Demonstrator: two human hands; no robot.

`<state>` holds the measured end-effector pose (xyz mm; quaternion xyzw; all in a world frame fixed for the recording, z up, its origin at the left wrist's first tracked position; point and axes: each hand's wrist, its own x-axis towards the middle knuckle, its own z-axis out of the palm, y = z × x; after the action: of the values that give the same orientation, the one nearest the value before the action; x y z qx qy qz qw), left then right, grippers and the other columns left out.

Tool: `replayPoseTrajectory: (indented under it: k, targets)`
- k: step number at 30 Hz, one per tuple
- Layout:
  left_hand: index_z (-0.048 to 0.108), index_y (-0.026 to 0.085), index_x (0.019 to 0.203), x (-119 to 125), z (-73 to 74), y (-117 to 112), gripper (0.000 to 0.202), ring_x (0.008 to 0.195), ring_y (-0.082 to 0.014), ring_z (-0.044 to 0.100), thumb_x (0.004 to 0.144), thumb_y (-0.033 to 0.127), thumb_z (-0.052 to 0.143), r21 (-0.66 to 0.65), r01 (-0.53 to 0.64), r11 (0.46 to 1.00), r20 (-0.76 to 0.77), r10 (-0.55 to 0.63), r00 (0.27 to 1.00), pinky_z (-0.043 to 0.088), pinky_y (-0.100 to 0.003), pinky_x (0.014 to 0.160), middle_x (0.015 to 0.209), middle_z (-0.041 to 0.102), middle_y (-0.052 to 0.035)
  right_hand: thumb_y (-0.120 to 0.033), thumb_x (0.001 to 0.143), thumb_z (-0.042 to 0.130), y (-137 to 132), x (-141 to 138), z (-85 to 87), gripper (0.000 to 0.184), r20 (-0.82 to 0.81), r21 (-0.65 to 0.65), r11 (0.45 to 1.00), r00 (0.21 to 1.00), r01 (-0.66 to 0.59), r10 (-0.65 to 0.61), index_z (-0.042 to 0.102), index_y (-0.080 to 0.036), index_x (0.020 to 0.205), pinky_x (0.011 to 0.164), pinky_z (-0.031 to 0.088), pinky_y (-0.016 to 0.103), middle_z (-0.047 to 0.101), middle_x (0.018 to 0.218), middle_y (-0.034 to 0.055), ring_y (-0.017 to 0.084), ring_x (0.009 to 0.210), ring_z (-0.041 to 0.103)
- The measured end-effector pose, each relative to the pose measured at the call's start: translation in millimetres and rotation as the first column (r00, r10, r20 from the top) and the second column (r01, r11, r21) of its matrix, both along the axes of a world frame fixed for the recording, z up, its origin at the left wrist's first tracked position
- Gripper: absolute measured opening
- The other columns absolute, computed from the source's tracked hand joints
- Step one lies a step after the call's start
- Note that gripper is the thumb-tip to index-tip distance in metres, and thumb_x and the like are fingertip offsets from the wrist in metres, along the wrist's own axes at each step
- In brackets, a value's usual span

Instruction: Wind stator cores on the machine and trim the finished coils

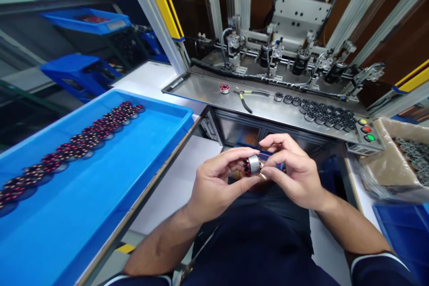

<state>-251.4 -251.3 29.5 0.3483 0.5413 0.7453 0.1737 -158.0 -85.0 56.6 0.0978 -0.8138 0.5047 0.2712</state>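
Above my lap, my left hand grips a small motor stator between thumb and fingers. The stator has a silver metal ring and red-and-black windings facing left. Its right end meets the thumb and index fingertips of my right hand, which are pinched together there. What lies between those fingertips is too small to make out. Beyond my hands, on the metal ledge, are a single red-wound stator and a pair of cutting pliers with yellow-green and black handles.
A blue tray at left holds rows of wound stators. Black stator cores crowd the ledge's right, beside a button box. Machine fixtures stand behind. A lined carton of metal parts sits far right.
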Motion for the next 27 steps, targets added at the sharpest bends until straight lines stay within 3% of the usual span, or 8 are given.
replayPoseTrajectory:
  k: [6, 13, 16, 18, 20, 22, 24, 27]
  targets:
    - [0.074, 0.021, 0.112, 4, -3.6, 5, 0.041, 0.096, -0.0211, 0.077, 0.074, 0.007, 0.082, 0.108, 0.086, 0.990, 0.128, -0.099, 0.987, 0.063, -0.027, 0.085, 0.109, 0.079, -0.0089, -0.016, 0.092, 0.067, -1, 0, -1.9, 0.009, -0.013, -0.019, 1.000, 1.000, 0.000, 0.000, 0.065, -0.018, 0.083, 0.089, 0.050, 0.036, 0.061, 0.109, 0.0091, 0.019, 0.102, 0.060]
    - [0.074, 0.024, 0.113, 3, -11.0, 5, 0.045, 0.108, -0.0219, 0.072, 0.073, 0.003, 0.079, 0.130, -0.036, 0.991, -0.014, 0.038, 0.999, 0.059, -0.030, 0.096, 0.116, 0.075, -0.0065, -0.018, 0.093, 0.065, 4, 8, -0.8, 0.009, 0.028, -0.001, 0.999, 0.999, 0.032, -0.032, 0.065, -0.019, 0.084, 0.091, 0.049, 0.035, 0.061, 0.109, 0.0091, 0.020, 0.105, 0.060]
    - [0.074, 0.025, 0.114, -2, -12.4, -3, 0.046, 0.113, -0.0220, 0.070, 0.074, 0.002, 0.078, 0.108, -0.079, 0.991, -0.074, 0.087, 0.993, 0.057, -0.030, 0.099, 0.118, 0.074, -0.0068, -0.023, 0.093, 0.066, 14, 2, 4.5, 0.009, 0.060, 0.040, 0.998, 0.997, -0.046, 0.043, 0.065, -0.020, 0.085, 0.092, 0.050, 0.036, 0.064, 0.111, 0.0086, 0.020, 0.104, 0.063]
    - [0.074, 0.025, 0.114, -6, -13.3, -11, 0.046, 0.115, -0.0216, 0.069, 0.075, 0.001, 0.077, 0.103, -0.122, 0.987, -0.087, 0.131, 0.988, 0.057, -0.029, 0.099, 0.119, 0.074, -0.0068, -0.030, 0.094, 0.066, 31, -20, 6.5, 0.010, 0.043, 0.057, 0.998, 0.999, -0.034, 0.032, 0.065, -0.021, 0.091, 0.095, 0.051, 0.038, 0.066, 0.113, 0.0085, 0.022, 0.106, 0.064]
    - [0.074, 0.025, 0.114, -10, -14.9, -19, 0.045, 0.115, -0.0216, 0.069, 0.076, 0.002, 0.076, 0.101, -0.162, 0.982, -0.073, 0.170, 0.983, 0.058, -0.028, 0.097, 0.120, 0.074, -0.0070, -0.037, 0.094, 0.062, 52, -59, 4.1, 0.017, 0.012, 0.154, 0.977, 0.988, 0.150, -0.154, 0.063, -0.021, 0.099, 0.097, 0.051, 0.040, 0.067, 0.115, 0.0096, 0.024, 0.111, 0.063]
    - [0.074, 0.025, 0.114, -14, -17.4, -27, 0.044, 0.115, -0.0218, 0.069, 0.076, 0.002, 0.076, 0.102, -0.184, 0.978, -0.047, 0.190, 0.981, 0.059, -0.027, 0.095, 0.120, 0.074, -0.0074, -0.041, 0.093, 0.060, 71, -109, -3.7, 0.026, 0.043, 0.413, 0.817, 0.888, 0.402, -0.458, 0.063, -0.020, 0.109, 0.096, 0.052, 0.038, 0.066, 0.120, 0.0114, 0.023, 0.114, 0.062]
    - [0.074, 0.024, 0.113, -17, -20.0, -34, 0.043, 0.114, -0.0220, 0.070, 0.076, 0.002, 0.077, 0.111, -0.195, 0.974, -0.017, 0.198, 0.980, 0.058, -0.028, 0.096, 0.119, 0.075, -0.0080, -0.040, 0.088, 0.067, 83, -157, -15.0, 0.036, 0.099, 0.534, 0.741, 0.840, 0.407, -0.533, 0.065, -0.015, 0.113, 0.102, 0.049, 0.039, 0.067, 0.121, 0.0155, 0.026, 0.117, 0.062]
    - [0.074, 0.023, 0.112, -19, -21.9, -45, 0.041, 0.111, -0.0214, 0.071, 0.076, 0.003, 0.077, 0.122, -0.236, 0.964, 0.029, 0.234, 0.972, 0.058, -0.026, 0.093, 0.119, 0.074, -0.0095, -0.043, 0.078, 0.077, 81, -201, -28.1, 0.057, 0.171, 0.646, 0.691, 0.821, 0.324, -0.545, 0.064, -0.012, 0.123, 0.111, 0.042, 0.047, 0.062, 0.133, 0.0210, 0.034, 0.129, 0.055]
